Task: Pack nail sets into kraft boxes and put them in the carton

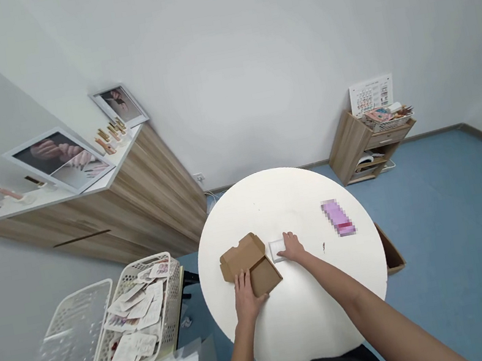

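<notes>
On the round white table (318, 316) lies an unfolded brown cardboard box (245, 254), its flap lid tipped back and its shallow tray facing up. My left hand (246, 301) rests over the tray's near left corner, fingers stretched out and thumb apart. Just right of the cardboard is a small flat white box (276, 251). My right hand (292, 247) has its thumb and fingers around the right side of this white box, covering part of it. A pixelated pink-purple rectangle (337, 216) lies farther right, its kind blurred out.
A small dark bit (324, 246) lies right of my right forearm. White plastic baskets (172, 280) with printed cards stand at the left, near a wood-grain cabinet (149, 190) with framed pictures. A small wooden shelf (356, 147) stands against the wall. An open carton (391, 250) sits beside the table.
</notes>
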Demonstrator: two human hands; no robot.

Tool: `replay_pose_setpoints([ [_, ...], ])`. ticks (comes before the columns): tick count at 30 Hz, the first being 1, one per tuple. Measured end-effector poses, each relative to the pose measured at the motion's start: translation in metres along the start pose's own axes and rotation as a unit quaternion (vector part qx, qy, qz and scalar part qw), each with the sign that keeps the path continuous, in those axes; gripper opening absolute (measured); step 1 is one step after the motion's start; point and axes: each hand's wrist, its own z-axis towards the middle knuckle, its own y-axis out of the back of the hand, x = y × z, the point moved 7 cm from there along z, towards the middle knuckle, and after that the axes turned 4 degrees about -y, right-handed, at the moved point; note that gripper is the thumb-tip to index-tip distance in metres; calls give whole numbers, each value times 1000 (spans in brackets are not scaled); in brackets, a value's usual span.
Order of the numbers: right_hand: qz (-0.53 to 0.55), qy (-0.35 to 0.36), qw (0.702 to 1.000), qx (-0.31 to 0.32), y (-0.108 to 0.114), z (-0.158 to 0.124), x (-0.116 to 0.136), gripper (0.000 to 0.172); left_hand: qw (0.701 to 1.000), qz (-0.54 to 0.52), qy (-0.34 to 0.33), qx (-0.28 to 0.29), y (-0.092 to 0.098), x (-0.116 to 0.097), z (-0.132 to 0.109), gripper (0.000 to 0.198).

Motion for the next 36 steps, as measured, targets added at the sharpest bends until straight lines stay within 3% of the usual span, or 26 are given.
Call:
replay_pose_setpoints([
  [3, 3, 7, 1000, 13, -5, 3, 4, 80, 1000, -1, 5, 10, -1, 3, 4, 98],
  [8, 22, 2, 999, 42, -8, 0, 8, 73, 1000, 5, 0, 10, 0, 1, 11, 98],
  [16, 117, 6, 991, 62, -3, -13, -21, 31, 999, 5, -29, 14, -2, -15, 13, 95],
  [19, 191, 9, 980, 60, 11, -22, -45, 20, 999, 9, -40, 25, -10, -36, 11, 95],
  [23, 270, -11, 963, 6, 54, -38, -82, 20, 997, 6, -64, 46, -27, -75, 9, 95],
  [25, 317, -1, 948, -3, 76, -46, -92, 24, 995, 1, -78, 60, -37, -94, 8, 97],
  [28, 348, 38, 936, 40, 93, -57, -91, 30, 992, -4, -101, 74, -49, -118, 7, 102],
  [31, 261, 75, 958, 90, 83, -66, -78, 35, 991, -12, -111, 80, -57, -134, 5, 105],
  [36, 64, 86, 989, 107, 35, -72, -55, 49, 991, -47, -104, 76, -57, -141, 0, 110],
])
